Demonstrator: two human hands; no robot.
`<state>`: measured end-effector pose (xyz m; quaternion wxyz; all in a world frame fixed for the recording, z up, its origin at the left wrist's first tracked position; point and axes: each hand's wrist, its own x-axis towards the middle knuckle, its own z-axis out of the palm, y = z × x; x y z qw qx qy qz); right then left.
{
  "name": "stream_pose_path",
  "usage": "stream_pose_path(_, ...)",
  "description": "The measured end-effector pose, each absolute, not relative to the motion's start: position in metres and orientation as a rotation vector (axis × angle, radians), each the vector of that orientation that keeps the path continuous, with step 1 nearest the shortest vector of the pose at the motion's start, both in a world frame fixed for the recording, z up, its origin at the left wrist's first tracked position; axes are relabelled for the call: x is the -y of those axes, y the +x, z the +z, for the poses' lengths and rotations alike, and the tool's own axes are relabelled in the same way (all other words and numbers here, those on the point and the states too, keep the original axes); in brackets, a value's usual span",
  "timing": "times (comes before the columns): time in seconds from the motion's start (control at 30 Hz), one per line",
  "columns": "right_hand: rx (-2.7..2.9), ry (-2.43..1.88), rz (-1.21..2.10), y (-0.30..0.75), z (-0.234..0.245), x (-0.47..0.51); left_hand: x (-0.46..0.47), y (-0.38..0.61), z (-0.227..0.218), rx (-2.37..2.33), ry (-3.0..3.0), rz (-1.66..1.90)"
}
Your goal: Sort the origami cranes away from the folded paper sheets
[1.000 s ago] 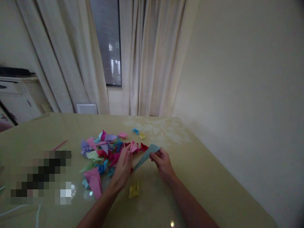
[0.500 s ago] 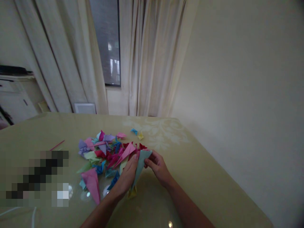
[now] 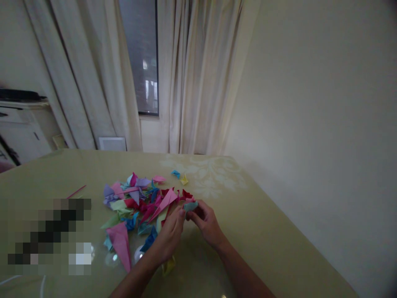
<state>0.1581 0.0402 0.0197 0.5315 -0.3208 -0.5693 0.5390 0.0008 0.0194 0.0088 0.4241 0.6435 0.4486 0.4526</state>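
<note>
A pale teal piece of folded paper (image 3: pixel 190 206) is held between my two hands above the table; only its short upper part shows. My left hand (image 3: pixel 170 234) is closed on its left side, thumb up. My right hand (image 3: pixel 207 222) pinches the right side with thumb and fingers, whose tips are partly hidden. Just left of my hands lies a heap of folded paper pieces, among them a long pink paper piece (image 3: pixel 165 203) and a dark blue one (image 3: pixel 150 239). A yellow paper piece (image 3: pixel 169 265) rests below my left wrist.
The heap spreads left, with a large pink paper cone (image 3: pixel 120 244) at its near edge. A small blue paper piece (image 3: pixel 175 174) and a yellow one (image 3: pixel 184 179) lie farther back. A blurred-out patch (image 3: pixel 51 234) covers the table's left. A wall (image 3: pixel 310 124) borders the right.
The teal paper showed as a long strip pointing down toward me; now only a short part shows between my fingers. My left hand has shifted slightly down.
</note>
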Motion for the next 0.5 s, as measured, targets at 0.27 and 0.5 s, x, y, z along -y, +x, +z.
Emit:
stream_pose_path(0.27, 0.997, -0.828, 1.157, 0.179, 0.020, -0.059, -0.019, -0.017, 0.021, -1.242, 2.157, 0.825)
stream_pose_path(0.5, 0.573, -0.727, 1.081, 0.222, 0.005, -0.093, -0.020, -0.017, 0.006, -1.527, 2.636, 0.399)
